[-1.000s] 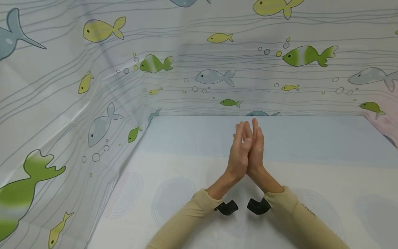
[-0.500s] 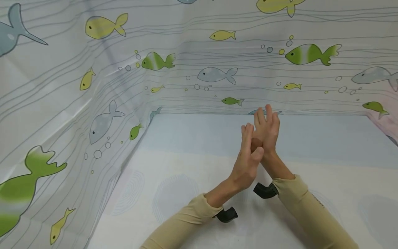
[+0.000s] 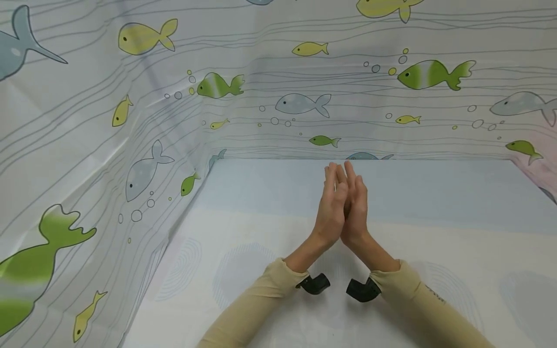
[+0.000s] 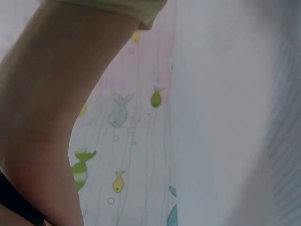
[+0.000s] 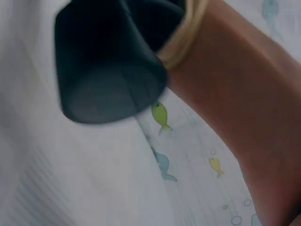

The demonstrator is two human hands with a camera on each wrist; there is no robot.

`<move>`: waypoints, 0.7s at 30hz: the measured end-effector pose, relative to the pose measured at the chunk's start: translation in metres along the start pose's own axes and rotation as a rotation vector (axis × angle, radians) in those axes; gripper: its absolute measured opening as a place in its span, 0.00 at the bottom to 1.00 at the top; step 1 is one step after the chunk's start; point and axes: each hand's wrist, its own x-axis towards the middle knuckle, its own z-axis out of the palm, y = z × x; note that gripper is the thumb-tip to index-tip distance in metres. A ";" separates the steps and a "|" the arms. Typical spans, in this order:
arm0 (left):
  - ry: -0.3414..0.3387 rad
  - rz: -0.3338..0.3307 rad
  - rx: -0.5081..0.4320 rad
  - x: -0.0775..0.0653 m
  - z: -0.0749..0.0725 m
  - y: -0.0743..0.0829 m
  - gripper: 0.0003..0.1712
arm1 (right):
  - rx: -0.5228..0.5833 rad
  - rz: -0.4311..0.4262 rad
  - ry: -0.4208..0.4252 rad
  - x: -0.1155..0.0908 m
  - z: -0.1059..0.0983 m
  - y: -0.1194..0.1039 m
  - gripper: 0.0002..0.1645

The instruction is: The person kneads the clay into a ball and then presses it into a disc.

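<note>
Palm against palm, my left hand and my right hand stand upright over the table, fingers straight and pointing away. A small brown ball, seen between them half a second ago, is now almost wholly hidden by the palms. A bare wrist and a beige cuff fill the left of the left wrist view. In the right wrist view, another bare wrist runs down the right side, beside a dark curved mount. Neither wrist view shows fingers or the ball.
The white and pale blue table has faint circle patterns. A fish-printed sheet rises behind it and along its left side. Black curved mounts sit at the left cuff and the right cuff.
Half a second ago the right hand was farther forward and right, baring the brown ball against the left palm. Now both hands are level again, farther left, and cover the ball.
</note>
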 end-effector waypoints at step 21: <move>0.175 -0.032 -0.076 0.035 -0.032 0.002 0.42 | -0.079 -0.041 -0.117 -0.023 0.017 0.006 0.45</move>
